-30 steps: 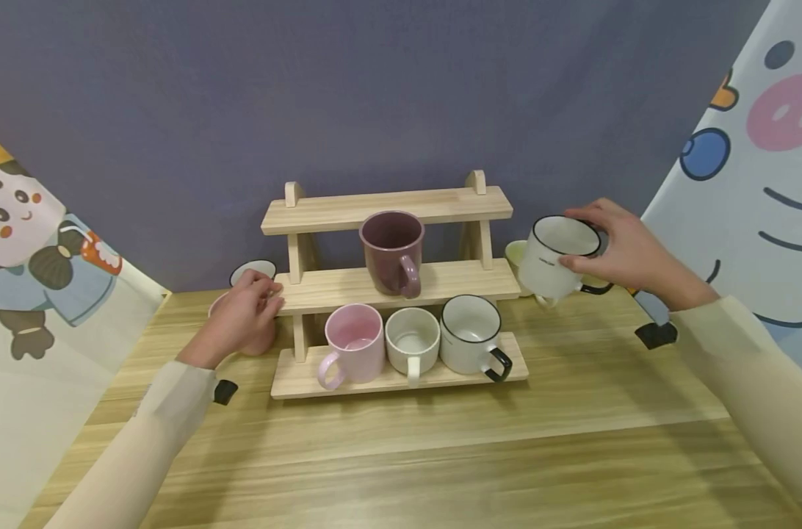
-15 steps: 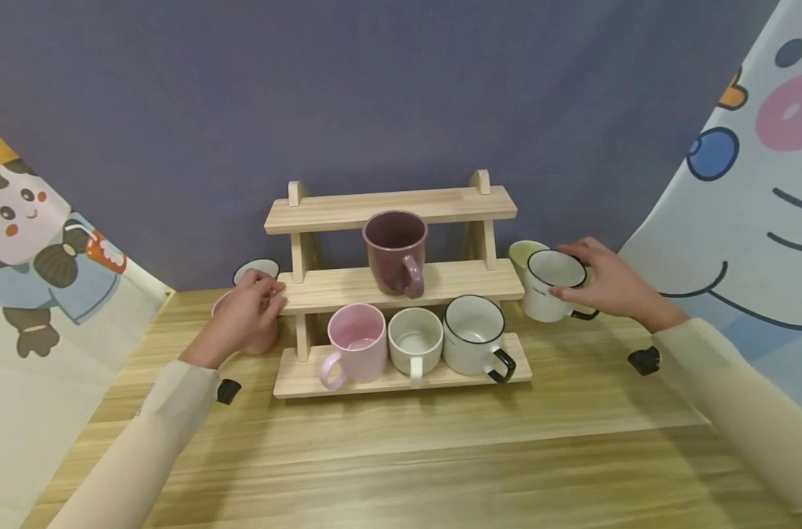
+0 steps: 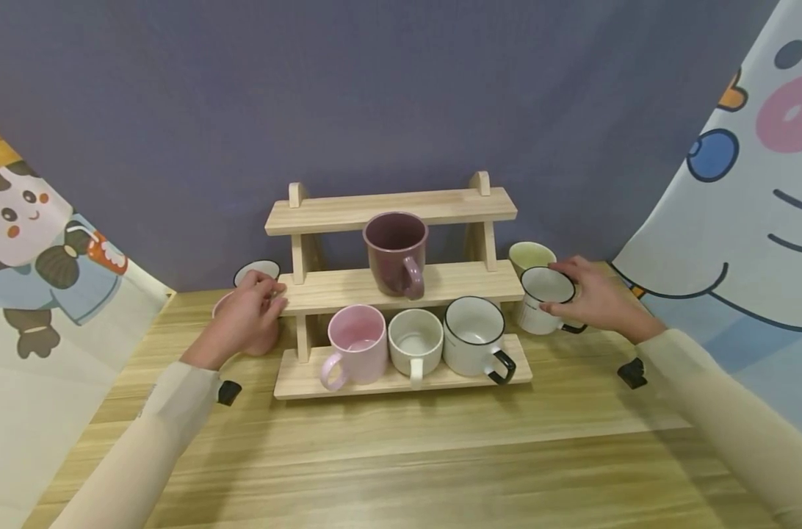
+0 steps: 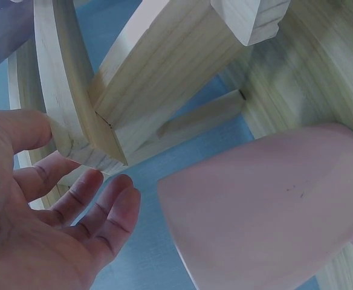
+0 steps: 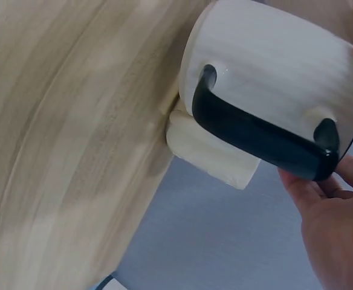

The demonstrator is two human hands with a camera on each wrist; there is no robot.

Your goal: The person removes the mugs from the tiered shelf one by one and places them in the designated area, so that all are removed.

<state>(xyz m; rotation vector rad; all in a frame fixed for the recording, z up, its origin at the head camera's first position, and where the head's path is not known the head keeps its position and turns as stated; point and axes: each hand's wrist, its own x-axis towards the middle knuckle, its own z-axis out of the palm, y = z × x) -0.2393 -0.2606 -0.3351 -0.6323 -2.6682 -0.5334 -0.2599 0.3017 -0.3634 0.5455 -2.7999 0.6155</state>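
My left hand (image 3: pixel 241 317) pinches the left end of the middle board of a three-tier wooden shelf (image 3: pixel 324 290); the left wrist view has the thumb and fingers at the board end (image 4: pixel 89 154). Beside that hand stands a pink mug (image 4: pixel 267 205), mostly hidden in the head view. My right hand (image 3: pixel 595 300) holds a white enamel mug (image 3: pixel 537 320) with a black rim and black handle (image 5: pixel 261 142) by its rim, right of the shelf. The mug's base is at or very near the table. A light green cup (image 3: pixel 530 254) stands just behind it.
On the lower board stand a pink mug (image 3: pixel 361 356), a cream cup (image 3: pixel 414 349) and a white black-rimmed mug (image 3: pixel 470 345). A purple mug (image 3: pixel 391 257) occupies the middle board. Another black-rimmed cup (image 3: pixel 257 271) is behind the left hand. A dark fabric wall (image 3: pixel 388 95) rises behind.
My right hand has lowered the white enamel mug toward the table and moved it slightly left, in front of the green cup. The left hand keeps its place on the shelf.
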